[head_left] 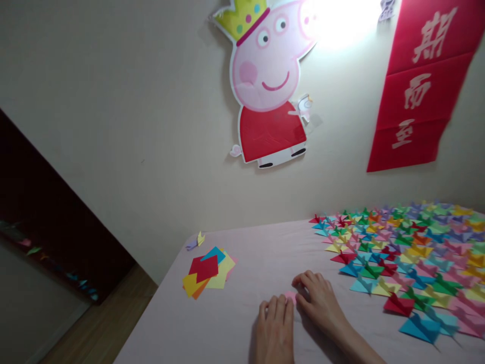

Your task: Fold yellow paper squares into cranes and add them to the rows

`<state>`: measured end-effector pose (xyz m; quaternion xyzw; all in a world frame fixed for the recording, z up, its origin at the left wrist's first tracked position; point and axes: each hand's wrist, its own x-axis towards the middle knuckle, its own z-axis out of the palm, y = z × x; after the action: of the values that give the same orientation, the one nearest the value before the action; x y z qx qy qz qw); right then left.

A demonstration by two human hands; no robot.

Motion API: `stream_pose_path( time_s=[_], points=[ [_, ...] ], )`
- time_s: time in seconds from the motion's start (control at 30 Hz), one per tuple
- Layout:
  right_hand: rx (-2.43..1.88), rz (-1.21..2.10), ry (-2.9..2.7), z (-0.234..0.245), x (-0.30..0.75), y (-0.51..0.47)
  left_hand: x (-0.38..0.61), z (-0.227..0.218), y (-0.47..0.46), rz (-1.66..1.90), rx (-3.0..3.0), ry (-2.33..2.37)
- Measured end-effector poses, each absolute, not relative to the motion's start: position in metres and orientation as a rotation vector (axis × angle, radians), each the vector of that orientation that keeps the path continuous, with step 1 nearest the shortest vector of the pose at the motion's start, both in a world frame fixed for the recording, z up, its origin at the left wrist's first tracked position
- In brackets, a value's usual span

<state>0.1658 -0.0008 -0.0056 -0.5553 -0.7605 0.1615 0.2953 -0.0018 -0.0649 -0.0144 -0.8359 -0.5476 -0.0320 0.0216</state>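
A small piece of pink paper (291, 296) lies on the bed-like pale pink surface between my hands, partly covered by fingers. My left hand (276, 323) rests palm down, its fingers close together, with the index fingertip holding down the paper's left side; the thumb is hidden. From the right, my right hand (317, 298) bends over the paper. Its thumb touches the right edge, while its curved index finger stays apart from the thumb, leaving a gap.
Loose coloured paper squares (204, 268) overlap at the left. Behind them sit a yellow and a purple folded piece (196, 242). Rows of folded paper cranes (411, 263) cover the right side. A pig cutout (271, 131) and a red banner (420, 96) hang on the wall.
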Motion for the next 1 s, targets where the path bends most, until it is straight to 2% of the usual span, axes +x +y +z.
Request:
stream_pose_path(
  time_s=[0.3, 0.57, 0.77, 1.0],
  points=[
    [-1.477, 0.427, -2.030, -0.007, 0.166, -0.001, 0.015, 0.009, -0.059, -0.035, -2.631, -1.795],
    [-1.405, 0.523, -2.013, -0.009, 0.173, 0.005, -0.005, 0.010, -0.071, -0.064, -2.560, -1.889],
    [-1.407, 0.552, -1.995, -0.009, 0.174, 0.006, -0.008, 0.020, -0.073, -0.184, -2.481, -2.058],
    [-1.397, 0.569, -1.993, -0.008, 0.173, 0.004, -0.001, 0.020, -0.045, -0.600, -2.586, -2.043]
  ],
)
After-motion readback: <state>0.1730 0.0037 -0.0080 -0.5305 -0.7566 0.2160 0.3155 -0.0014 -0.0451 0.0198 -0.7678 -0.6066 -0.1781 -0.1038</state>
